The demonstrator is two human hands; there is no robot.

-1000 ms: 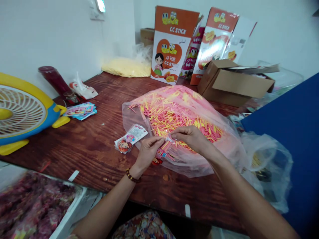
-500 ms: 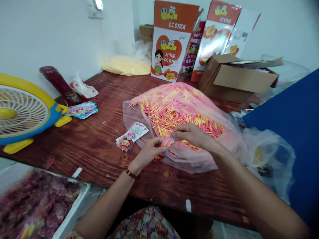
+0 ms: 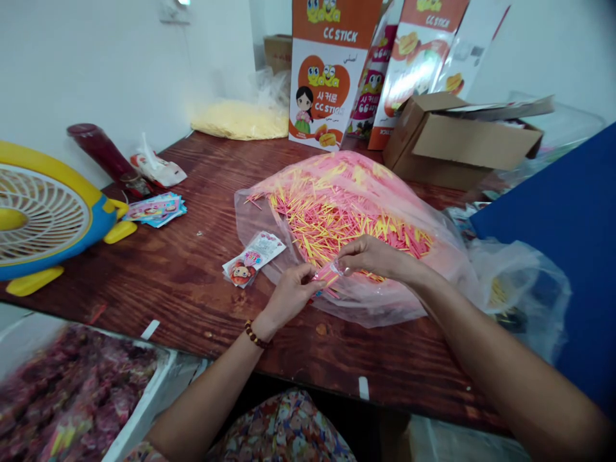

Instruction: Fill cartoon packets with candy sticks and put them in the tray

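Between my hands is a small clear packet with pink and yellow sticks in it. My left hand pinches its left end, and my right hand grips the other end near the top. Both hands are closed and hover over the front edge of a large clear plastic bag. That bag lies open, heaped with loose pink and yellow sticks. Left of my left hand, a small stack of printed packets lies on the brown wooden table.
A yellow and blue fan, a dark red bottle, tissues and blue-pink cards are at the left. Printed cartons and an open cardboard box stand behind. A bin of wrapped pieces sits lower left.
My right hand has moved slightly right, and the small packet now shows stretched between both hands. The whole view has shifted a little.
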